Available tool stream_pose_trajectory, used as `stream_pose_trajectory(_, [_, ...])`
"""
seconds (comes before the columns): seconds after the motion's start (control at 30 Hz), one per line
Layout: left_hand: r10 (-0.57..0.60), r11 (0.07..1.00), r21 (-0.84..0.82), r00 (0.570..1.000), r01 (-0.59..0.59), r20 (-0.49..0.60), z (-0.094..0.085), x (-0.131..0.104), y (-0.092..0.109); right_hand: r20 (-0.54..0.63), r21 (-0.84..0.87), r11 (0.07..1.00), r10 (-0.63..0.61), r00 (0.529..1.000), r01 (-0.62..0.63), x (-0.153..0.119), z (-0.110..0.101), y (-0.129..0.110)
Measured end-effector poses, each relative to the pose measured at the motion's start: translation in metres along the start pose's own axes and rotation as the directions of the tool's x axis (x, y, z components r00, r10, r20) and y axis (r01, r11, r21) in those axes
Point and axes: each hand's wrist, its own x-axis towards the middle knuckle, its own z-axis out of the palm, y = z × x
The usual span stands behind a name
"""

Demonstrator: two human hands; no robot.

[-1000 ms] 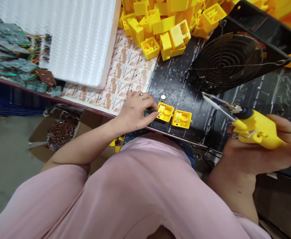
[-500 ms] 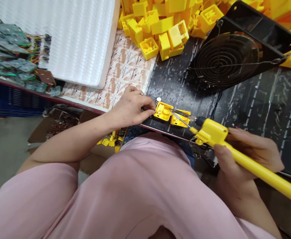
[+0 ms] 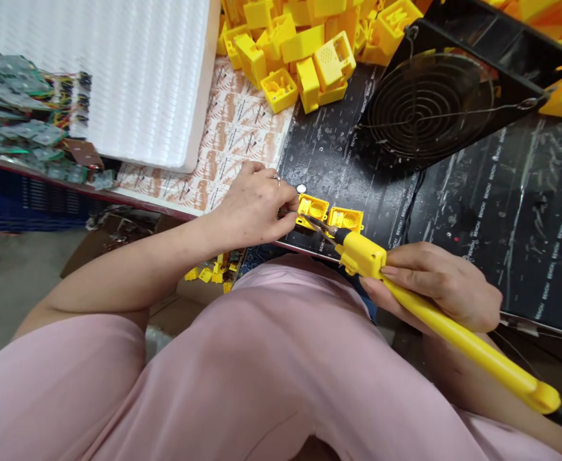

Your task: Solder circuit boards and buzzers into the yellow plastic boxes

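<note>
My right hand (image 3: pixel 444 282) grips a yellow soldering iron (image 3: pixel 364 253) with a thin feed tube beside its tip. The tip reaches the left edge of a small open yellow housing (image 3: pixel 316 206), close to my left fingertips. My left hand (image 3: pixel 261 205) is closed in a pinch at that edge; what it pinches is hidden by the fingers. A second open yellow housing (image 3: pixel 348 219) lies just to the right, partly behind the iron's front. A small round silvery-white disc (image 3: pixel 301 189) rests on the bench at the first housing's upper left corner.
Yellow housings (image 3: pixel 281 89) are heaped at the back. A black fan (image 3: pixel 425 109) stands at the back right, its cable running forward. White foam (image 3: pixel 150 83) lies at the left beside piled green circuit boards (image 3: pixel 16 96) with wires. The bench's front edge runs near my body.
My right hand has brought the soldering iron leftward, so its tip has moved from between the two housings to the left housing's edge. My left hand keeps its pinch there.
</note>
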Motion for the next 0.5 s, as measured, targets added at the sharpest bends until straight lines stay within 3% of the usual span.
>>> stream_pose_trajectory(0.07, [0.004,1.000,0.006,1.000,-0.004,-0.007,0.001,0.000,0.000,0.086,-0.053,0.992,-0.106,0.991,0.111,0.004,-0.003,-0.002])
stream_pose_trajectory(0.17, [0.014,1.000,0.018,1.000,-0.014,-0.011,0.001,0.001,0.000,0.221,-0.071,0.995,-0.047,0.974,0.064,0.006,-0.010,-0.006])
stream_pose_trajectory(0.27, [0.030,0.999,0.025,1.000,-0.030,-0.001,0.001,0.002,-0.001,0.236,-0.052,0.999,0.003,0.972,0.009,0.007,-0.014,-0.007])
stream_pose_trajectory(0.43, [0.030,0.999,0.040,0.999,-0.030,0.016,0.000,0.003,0.000,0.231,-0.017,0.996,-0.077,0.970,0.083,0.007,-0.013,-0.004])
stream_pose_trajectory(0.5, [0.025,0.998,0.054,0.999,-0.026,0.022,-0.001,0.003,0.001,0.207,-0.011,0.999,-0.034,0.978,0.037,0.003,-0.016,-0.002])
